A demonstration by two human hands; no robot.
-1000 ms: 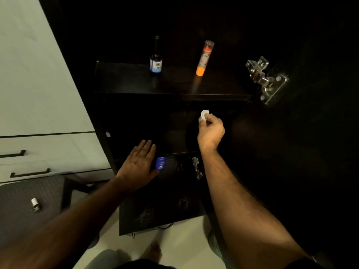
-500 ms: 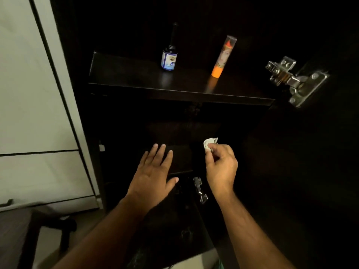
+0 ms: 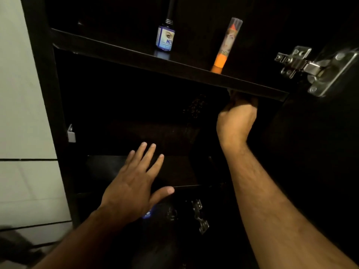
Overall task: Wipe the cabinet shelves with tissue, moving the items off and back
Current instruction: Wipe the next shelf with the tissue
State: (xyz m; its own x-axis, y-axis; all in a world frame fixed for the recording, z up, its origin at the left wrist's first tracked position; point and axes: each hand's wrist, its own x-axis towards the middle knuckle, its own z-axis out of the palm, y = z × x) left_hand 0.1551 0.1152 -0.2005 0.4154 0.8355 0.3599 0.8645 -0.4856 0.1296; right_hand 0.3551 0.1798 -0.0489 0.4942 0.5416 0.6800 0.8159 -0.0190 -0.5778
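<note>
The dark cabinet has an upper shelf (image 3: 174, 67) carrying a small blue-labelled bottle (image 3: 165, 38) and an orange tube (image 3: 225, 47), both upright. My right hand (image 3: 236, 121) is closed in a fist and reaches into the middle compartment, right under the upper shelf's front edge. Its fingertips and the tissue are hidden behind that edge. My left hand (image 3: 132, 187) is open with fingers spread, palm down over the front of the lower shelf (image 3: 178, 171).
A metal door hinge (image 3: 310, 68) sticks out at the upper right. A smaller hinge (image 3: 200, 216) and a blue item (image 3: 146, 214) lie below the lower shelf. White drawer fronts (image 3: 23, 123) stand to the left. The cabinet interior is very dark.
My right hand has moved up and inward with the white tissue, which now sits out of sight under the upper shelf. The view has come closer. My left hand stays spread.
</note>
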